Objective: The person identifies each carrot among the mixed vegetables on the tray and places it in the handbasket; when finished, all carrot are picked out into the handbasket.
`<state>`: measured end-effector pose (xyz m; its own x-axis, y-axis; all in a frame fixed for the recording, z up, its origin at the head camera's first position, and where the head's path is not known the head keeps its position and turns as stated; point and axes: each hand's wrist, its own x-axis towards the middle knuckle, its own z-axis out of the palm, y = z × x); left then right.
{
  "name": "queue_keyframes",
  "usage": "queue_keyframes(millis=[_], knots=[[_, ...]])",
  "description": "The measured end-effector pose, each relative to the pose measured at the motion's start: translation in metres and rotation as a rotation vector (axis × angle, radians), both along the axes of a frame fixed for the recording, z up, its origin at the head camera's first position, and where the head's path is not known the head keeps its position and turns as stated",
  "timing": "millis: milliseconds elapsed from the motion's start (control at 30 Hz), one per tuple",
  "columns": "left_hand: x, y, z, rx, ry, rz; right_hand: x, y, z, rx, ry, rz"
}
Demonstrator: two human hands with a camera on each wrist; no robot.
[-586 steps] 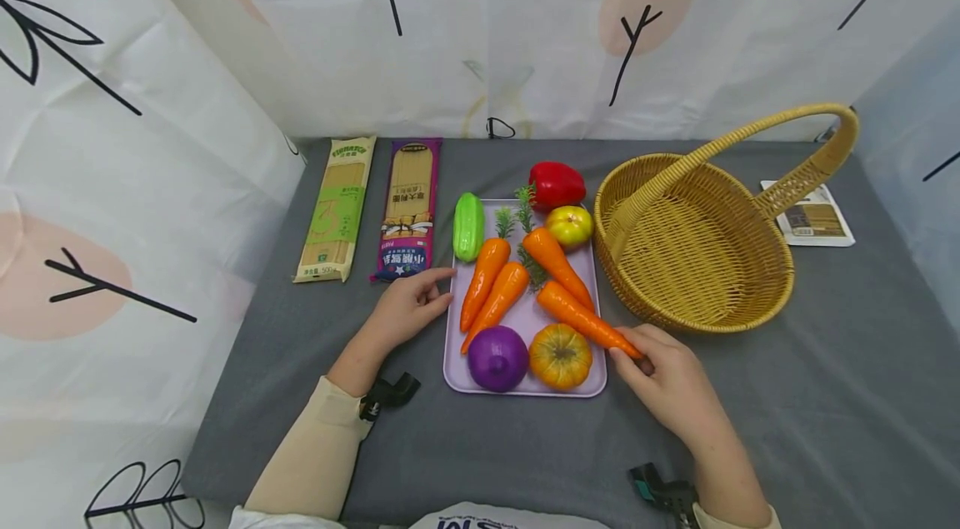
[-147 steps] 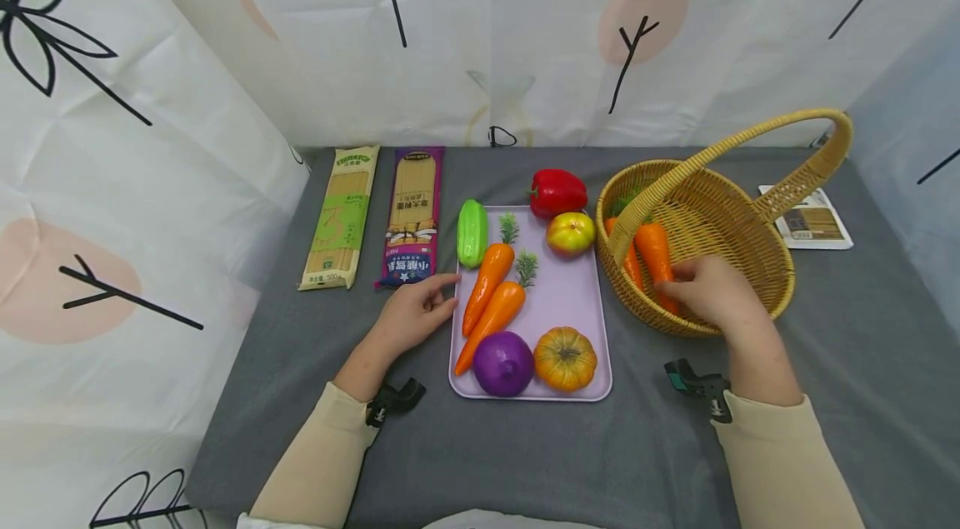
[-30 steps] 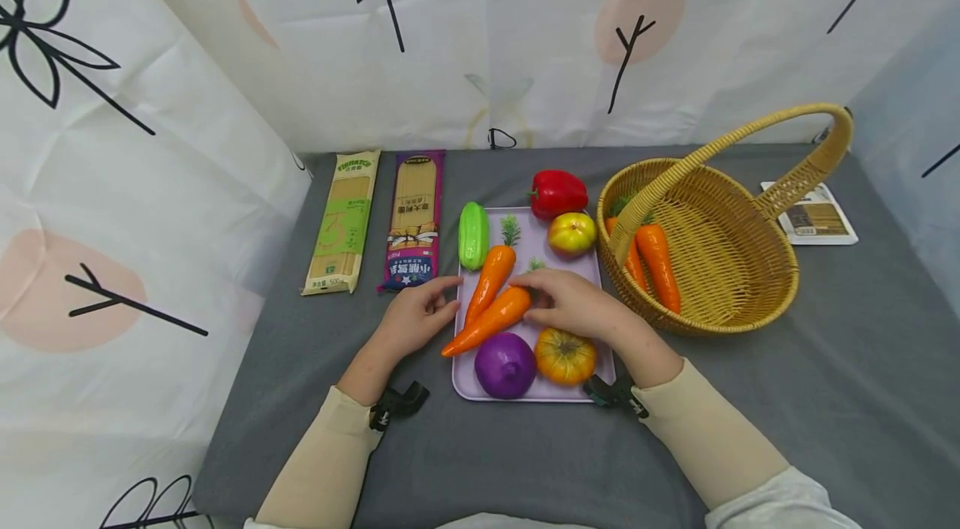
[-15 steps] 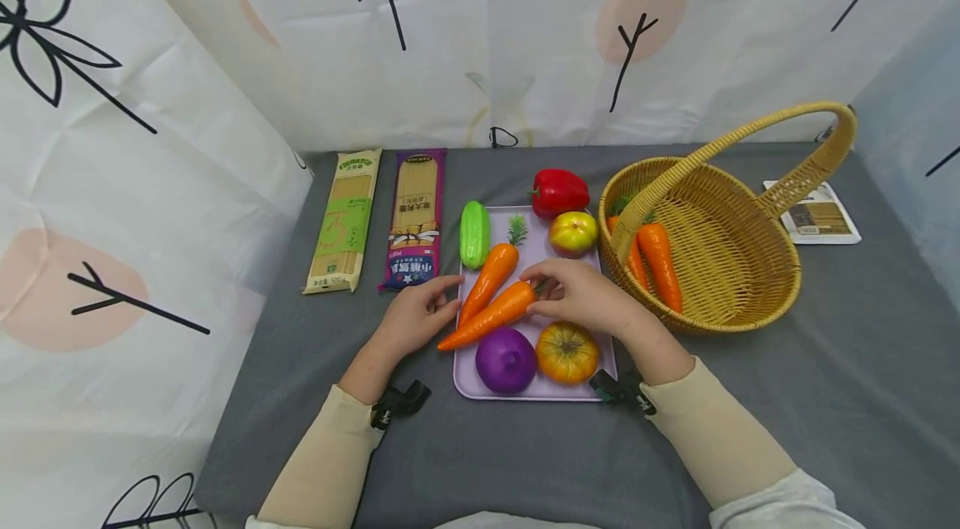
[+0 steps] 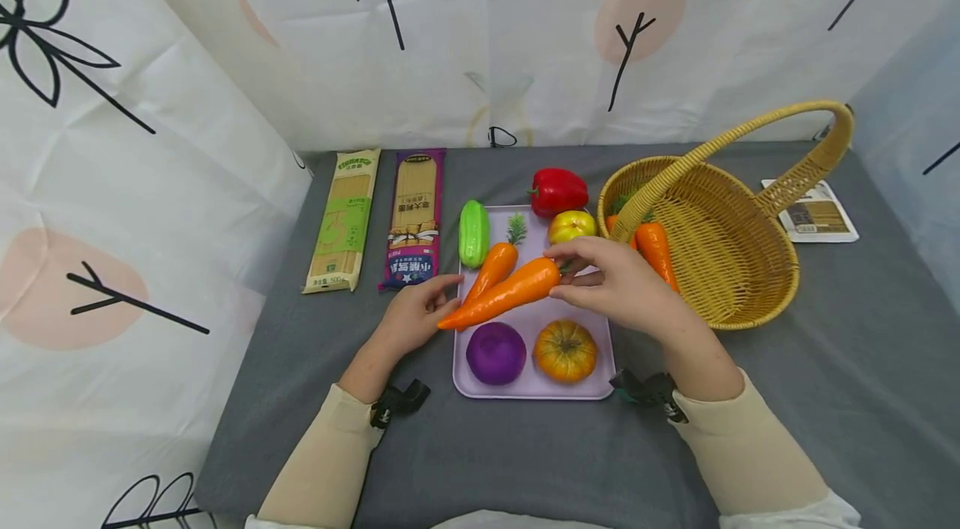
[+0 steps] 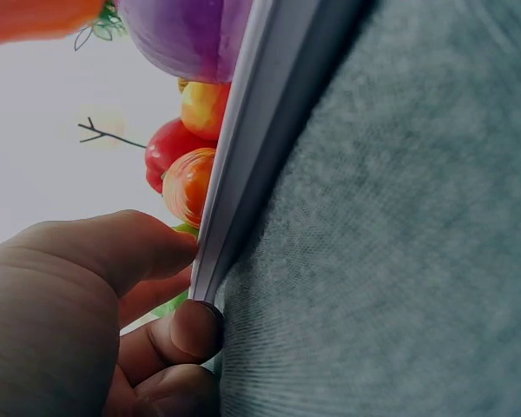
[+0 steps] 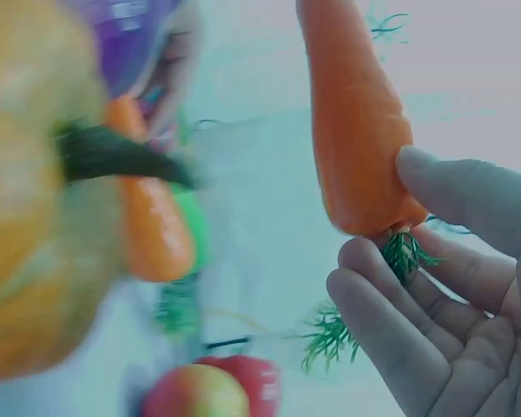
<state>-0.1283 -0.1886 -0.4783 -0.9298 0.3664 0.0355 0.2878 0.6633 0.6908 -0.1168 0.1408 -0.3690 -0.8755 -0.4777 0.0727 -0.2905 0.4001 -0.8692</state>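
My right hand [image 5: 622,279] pinches an orange carrot [image 5: 510,296] near its leafy top, between thumb and fingers. The right wrist view shows the carrot [image 7: 360,130] raised, its green leaves [image 7: 404,252] inside the fingers. My left hand [image 5: 408,316] holds the left edge of the lilac tray [image 5: 532,391]; up close, the thumb and fingers [image 6: 195,330] meet the tray rim [image 6: 234,165]. Another carrot [image 5: 497,262] lies on the tray, partly hidden under the raised one. A purple onion-like vegetable [image 5: 496,354], a small pumpkin [image 5: 566,351] and a cucumber [image 5: 474,234] are also there.
A wicker basket [image 5: 783,296] with a tall handle stands right of the tray, carrots [image 5: 657,252] inside. Behind are a red bell pepper [image 5: 559,192] and a yellow fruit [image 5: 572,225]. Two noodle packs [image 5: 342,221] lie left; a white packet [image 5: 821,217] lies behind the basket.
The right hand has lifted the carrot off the tray and moved right and upward with it. Earlier, other carrots went from the tray to the basket. The left hand has stayed put.
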Motion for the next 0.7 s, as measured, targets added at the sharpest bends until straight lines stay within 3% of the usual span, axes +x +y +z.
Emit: queue_keyframes(millis=[200, 400, 700], knots=[[0.0, 0.0, 0.0, -0.004, 0.012, 0.0, 0.019, 0.015, 0.024, -0.071, 0.086, -0.045], [-0.001, -0.001, -0.002, 0.0, 0.017, 0.0, 0.037, 0.033, 0.048, -0.037, 0.191, -0.136], [0.0, -0.001, -0.002, 0.014, 0.001, 0.004, 0.052, 0.067, 0.063, -0.01, 0.272, -0.278]])
